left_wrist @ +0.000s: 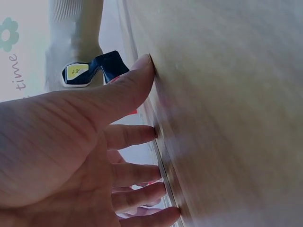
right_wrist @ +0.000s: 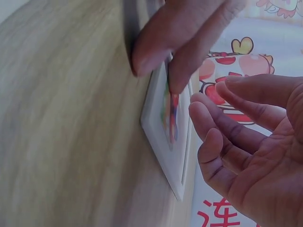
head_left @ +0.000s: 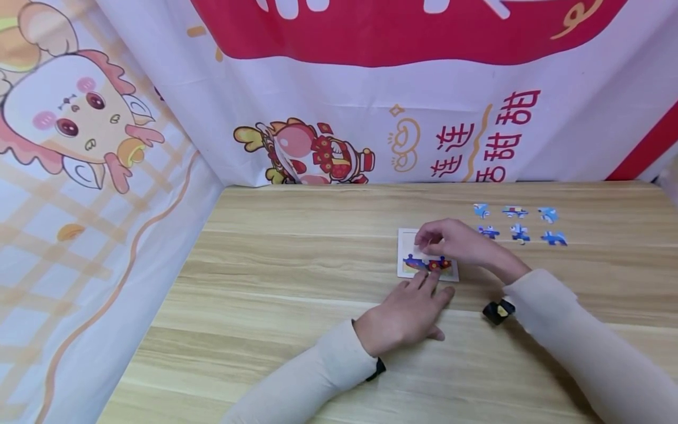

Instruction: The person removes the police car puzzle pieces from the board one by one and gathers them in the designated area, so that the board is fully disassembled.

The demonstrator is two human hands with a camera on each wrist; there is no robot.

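A small white puzzle tray (head_left: 401,253) lies on the wooden table, with joined jigsaw pieces (head_left: 415,264) in red, blue and yellow along its near side. My left hand (head_left: 408,315) reaches from the near side with its fingers extended, the fingertips on the pieces and the tray's near edge. Above the tray's far right part hovers my right hand (head_left: 458,241), its fingers loosely bent. In the right wrist view that right hand (right_wrist: 260,156) shows a gap between thumb and fingers with nothing seen in it, apart from the tray.
Several loose blue jigsaw pieces (head_left: 520,232) lie in two rows on the table (head_left: 296,253), right of the tray and beyond the right forearm. A printed cloth (head_left: 328,88) hangs along the back edge, and another covers the left side.
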